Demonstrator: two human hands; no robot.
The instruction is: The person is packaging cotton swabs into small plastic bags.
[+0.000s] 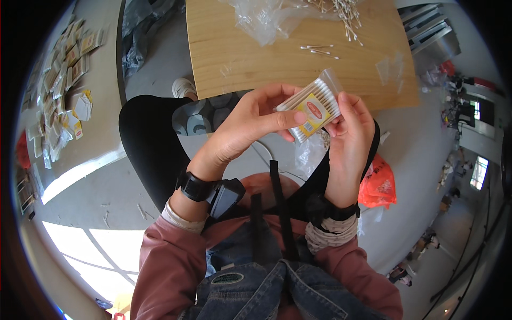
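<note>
Between my two hands is a clear bag of cotton swabs (pixel 325 95) with a yellow and red label card, tilted over my lap near the table's front edge. My left hand (pixel 264 114) grips its left side, thumb pressed on the label and fingers behind. My right hand (pixel 350 120) pinches the right side of the bag near its upper end. The fingers behind the pack are partly hidden. Beyond, on the wooden table (pixel 229 58), a few loose cotton swabs (pixel 320 51) lie apart from a larger heap of swabs (pixel 346 18).
Crumpled clear plastic (pixel 264 21) lies at the table's far side, and small clear bags (pixel 389 69) at its right. Many filled packs (pixel 66 74) are piled at the far left. A red plastic bag (pixel 378 184) sits on the floor right of my leg.
</note>
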